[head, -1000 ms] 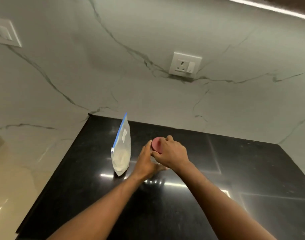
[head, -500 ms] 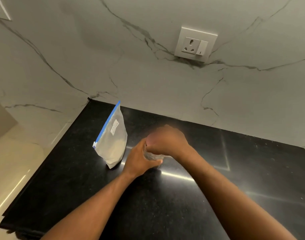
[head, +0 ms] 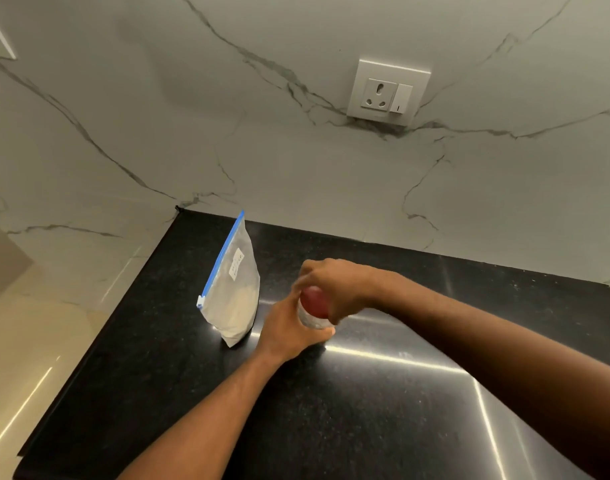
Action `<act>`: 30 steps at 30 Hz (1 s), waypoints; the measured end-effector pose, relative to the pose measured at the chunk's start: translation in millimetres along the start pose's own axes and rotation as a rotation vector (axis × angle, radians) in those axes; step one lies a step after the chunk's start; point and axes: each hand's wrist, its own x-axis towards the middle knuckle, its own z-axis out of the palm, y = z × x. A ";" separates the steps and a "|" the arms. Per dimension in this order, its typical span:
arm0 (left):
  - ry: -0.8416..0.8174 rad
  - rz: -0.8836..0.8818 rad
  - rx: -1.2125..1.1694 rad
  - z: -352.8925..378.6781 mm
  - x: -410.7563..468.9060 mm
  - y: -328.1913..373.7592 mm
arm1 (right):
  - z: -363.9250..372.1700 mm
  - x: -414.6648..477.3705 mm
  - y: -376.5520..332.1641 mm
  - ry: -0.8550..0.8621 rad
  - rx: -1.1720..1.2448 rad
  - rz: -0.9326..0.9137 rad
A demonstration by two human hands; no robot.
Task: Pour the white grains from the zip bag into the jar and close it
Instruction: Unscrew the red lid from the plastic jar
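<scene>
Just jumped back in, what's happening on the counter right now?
A person has both hands on a small jar standing on the black counter. The left hand wraps around the jar's body to steady it, while the right hand grips the red lid from above; the lid is on the jar. The zip bag of white grains stands upright just left of the hands, untouched, its blue zip strip seemingly shut. Nothing has been poured yet.

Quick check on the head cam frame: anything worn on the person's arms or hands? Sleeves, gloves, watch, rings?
Nothing visible. Both forearms are bare to the frame edge, no sleeves in view. The left hand and right hand show no gloves, watch or bracelet. Motion blur makes rings too small to rule out.
</scene>
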 end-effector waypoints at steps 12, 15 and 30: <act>-0.097 0.086 -0.042 -4.7 8.3 -10.2 | 16.7 8.4 -5.8 0.133 -0.038 0.318; -0.106 0.058 -0.038 -4.7 8.8 -12.2 | 9.4 6.9 -2.3 0.021 -0.021 0.097; -0.097 0.071 -0.004 -5.8 5.3 -9.6 | -0.9 7.2 -19.0 -0.134 -0.043 0.157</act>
